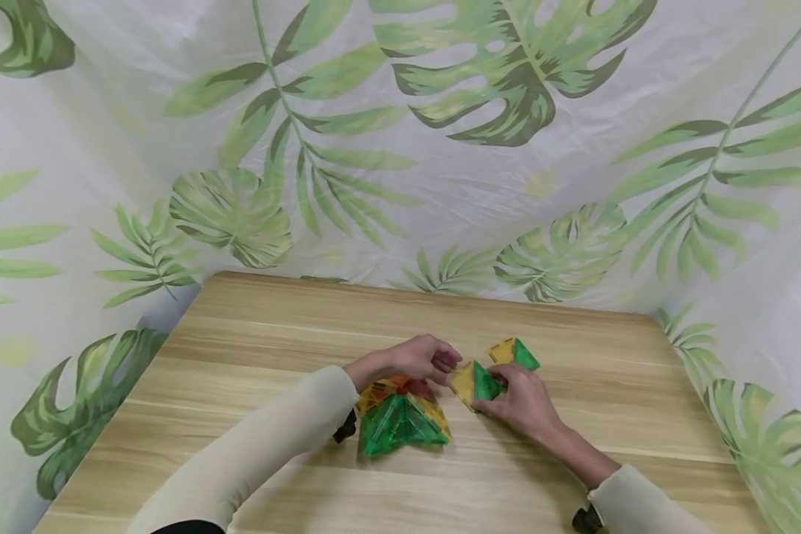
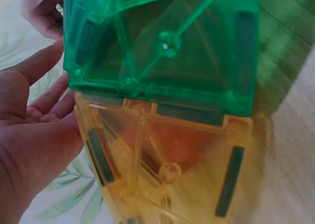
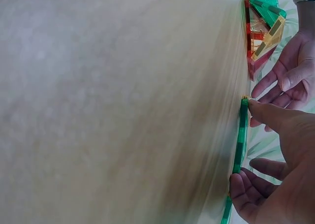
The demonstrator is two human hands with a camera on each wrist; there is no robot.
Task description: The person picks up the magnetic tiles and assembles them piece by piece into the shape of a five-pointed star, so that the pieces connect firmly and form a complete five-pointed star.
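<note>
On the table lies a flat pair of magnetic tiles, a yellow triangle tile point(image 1: 463, 383) against a green triangle tile point(image 1: 485, 385). My right hand point(image 1: 523, 403) pinches the green tile between thumb and fingers at opposite corners; in the right wrist view the green tile point(image 3: 240, 135) shows edge-on. My left hand point(image 1: 427, 359) has loosely bent fingers beside the yellow tile's left corner; whether they touch it I cannot tell. Below the left wrist stands a built shape of green, yellow, orange and red tiles point(image 1: 400, 426), seen close in the left wrist view as a green tile point(image 2: 197, 51) joined to a yellow one point(image 2: 197, 184).
Another flat pair, a yellow tile point(image 1: 502, 351) and a green tile point(image 1: 524, 355), lies just behind the right hand. The wooden table point(image 1: 274, 341) ends at the back against a leaf-patterned cloth point(image 1: 347, 222).
</note>
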